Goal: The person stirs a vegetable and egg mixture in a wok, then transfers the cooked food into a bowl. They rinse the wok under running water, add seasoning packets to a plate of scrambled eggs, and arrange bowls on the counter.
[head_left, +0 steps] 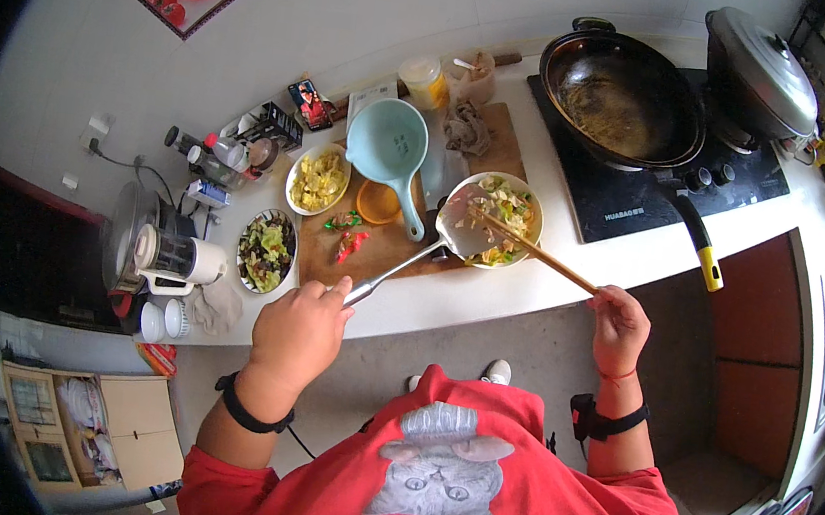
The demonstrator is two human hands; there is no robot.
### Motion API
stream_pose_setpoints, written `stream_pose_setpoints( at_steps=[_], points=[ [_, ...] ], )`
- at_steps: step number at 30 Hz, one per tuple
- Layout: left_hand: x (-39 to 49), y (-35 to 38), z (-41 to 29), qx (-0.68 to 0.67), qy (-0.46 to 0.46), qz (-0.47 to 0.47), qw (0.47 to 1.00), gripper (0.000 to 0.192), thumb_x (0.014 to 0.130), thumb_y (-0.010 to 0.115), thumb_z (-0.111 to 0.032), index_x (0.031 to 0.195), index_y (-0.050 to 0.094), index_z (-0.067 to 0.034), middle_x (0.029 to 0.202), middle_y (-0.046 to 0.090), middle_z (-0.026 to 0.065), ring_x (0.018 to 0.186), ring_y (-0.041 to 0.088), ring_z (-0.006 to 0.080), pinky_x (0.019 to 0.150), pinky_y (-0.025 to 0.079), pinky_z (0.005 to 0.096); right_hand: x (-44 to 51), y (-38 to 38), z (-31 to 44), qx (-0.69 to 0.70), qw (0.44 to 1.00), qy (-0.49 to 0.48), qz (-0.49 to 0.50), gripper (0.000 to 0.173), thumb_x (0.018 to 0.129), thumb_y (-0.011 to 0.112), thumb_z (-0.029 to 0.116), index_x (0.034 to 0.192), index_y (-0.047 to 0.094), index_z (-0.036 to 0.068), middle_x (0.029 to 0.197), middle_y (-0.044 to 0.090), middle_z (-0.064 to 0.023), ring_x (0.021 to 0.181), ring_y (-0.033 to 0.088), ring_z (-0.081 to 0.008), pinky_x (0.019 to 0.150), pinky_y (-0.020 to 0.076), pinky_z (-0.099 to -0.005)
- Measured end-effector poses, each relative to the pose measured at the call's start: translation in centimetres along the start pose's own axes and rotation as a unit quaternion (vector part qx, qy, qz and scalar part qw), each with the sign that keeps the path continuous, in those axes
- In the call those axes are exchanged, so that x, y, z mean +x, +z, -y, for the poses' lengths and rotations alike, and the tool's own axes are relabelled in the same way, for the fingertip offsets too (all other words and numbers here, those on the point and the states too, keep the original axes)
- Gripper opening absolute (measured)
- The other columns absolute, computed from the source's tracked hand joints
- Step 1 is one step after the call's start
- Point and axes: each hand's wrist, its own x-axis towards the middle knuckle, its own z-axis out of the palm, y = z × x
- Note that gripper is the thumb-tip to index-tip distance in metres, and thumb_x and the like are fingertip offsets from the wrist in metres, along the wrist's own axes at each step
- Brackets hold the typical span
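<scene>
My left hand (303, 329) grips the handle of a metal wok spatula (465, 221). The spatula's blade is over the left part of a white bowl (532, 246) of mixed stir-fried food (504, 190). Between the fingers of my right hand (620, 325) is a pair of wooden chopsticks (559, 264), slanting left across the bowl. Their tips meet the spatula blade, where a few bits of food cling. The bowl stands at the right front of a wooden cutting board (397, 263), and the blade hides part of its contents.
A black wok (617, 105) sits on the gas stove (629, 205), its handle (698, 235) jutting over the counter edge. Beside it stands a lidded metal pot (763, 76). Left are a light-blue ladle (389, 138), a bowl of yellow food (319, 181), a salad plate (267, 251) and a blender jug (179, 257).
</scene>
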Motion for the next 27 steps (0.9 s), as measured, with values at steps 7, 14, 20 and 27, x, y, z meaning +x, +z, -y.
stream_pose_setpoints(
  at_steps=[7,14,20,27],
  points=[
    [0.7,-0.4,0.0,0.009,-0.028,0.014,0.999,0.034,0.081,0.066,-0.024,0.112,0.065,-0.011,0.080,0.060,0.0097,0.071,0.061,0.0296,0.061,0.049,0.0407,-0.3,0.5,-0.8,0.092,0.996,0.002,-0.003,0.019,0.081,0.055,-0.015,0.093,0.061,-0.002,0.091,0.064,-0.0098,0.076,0.063,-0.0141,0.071,0.0516,-0.0244],
    [1.7,-1.3,-0.6,0.028,-0.024,0.040,0.999,0.033,0.082,0.065,-0.023,0.112,0.064,-0.009,0.081,0.061,0.0101,0.071,0.063,0.0287,0.061,0.051,0.0395,-0.6,0.6,-1.9,-0.008,1.000,-0.005,-0.012,0.019,0.080,0.058,-0.014,0.093,0.061,0.000,0.087,0.065,-0.0092,0.076,0.063,-0.0129,0.070,0.0506,-0.0237],
    [2.1,-1.7,-0.8,0.044,-0.026,0.042,0.998,0.032,0.082,0.065,-0.022,0.111,0.064,-0.009,0.081,0.061,0.0095,0.072,0.063,0.0284,0.061,0.051,0.0394,-0.2,0.7,-1.3,0.065,0.997,-0.027,-0.029,0.019,0.079,0.058,-0.015,0.092,0.061,-0.002,0.087,0.064,-0.0109,0.076,0.063,-0.0143,0.068,0.0501,-0.0232],
    [2.1,-2.1,-0.8,0.048,-0.020,0.033,0.998,0.034,0.081,0.065,-0.022,0.112,0.064,-0.009,0.081,0.060,0.0100,0.072,0.063,0.0285,0.060,0.050,0.0399,-0.3,0.5,-1.0,0.006,1.000,0.012,0.006,0.019,0.079,0.057,-0.015,0.090,0.061,-0.001,0.082,0.064,-0.0083,0.074,0.062,-0.0130,0.069,0.0501,-0.0235]
  ],
)
